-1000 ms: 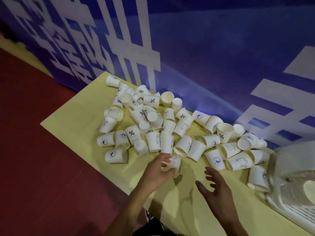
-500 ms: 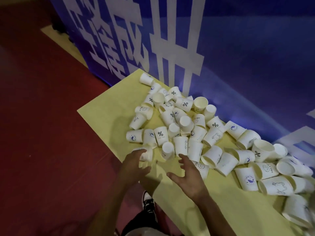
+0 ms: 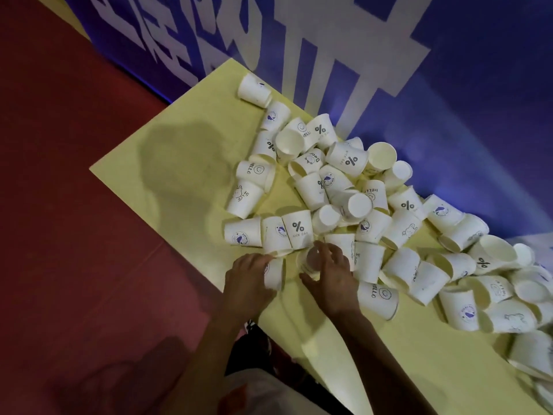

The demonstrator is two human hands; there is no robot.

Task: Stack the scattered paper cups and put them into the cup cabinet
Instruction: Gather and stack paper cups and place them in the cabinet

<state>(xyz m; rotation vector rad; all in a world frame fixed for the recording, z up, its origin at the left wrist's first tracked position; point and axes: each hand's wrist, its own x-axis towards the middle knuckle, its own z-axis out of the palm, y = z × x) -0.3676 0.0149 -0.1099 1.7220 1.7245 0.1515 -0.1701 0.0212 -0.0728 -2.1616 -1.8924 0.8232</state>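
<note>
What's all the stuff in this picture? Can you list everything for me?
Cups: dozens, too many to count, white with little prints, heaped on the table along the wall.
Table: one, yellow, against the wall.
Wall: one, blue with big white signs, behind the table.
Floor: red, left of the table.
Clothing: white, on the person, at the bottom edge.
Left hand: one, grips the near cup at the pile's front edge.
Right hand: one, fingers curled round the blurred cup beside it.
</note>
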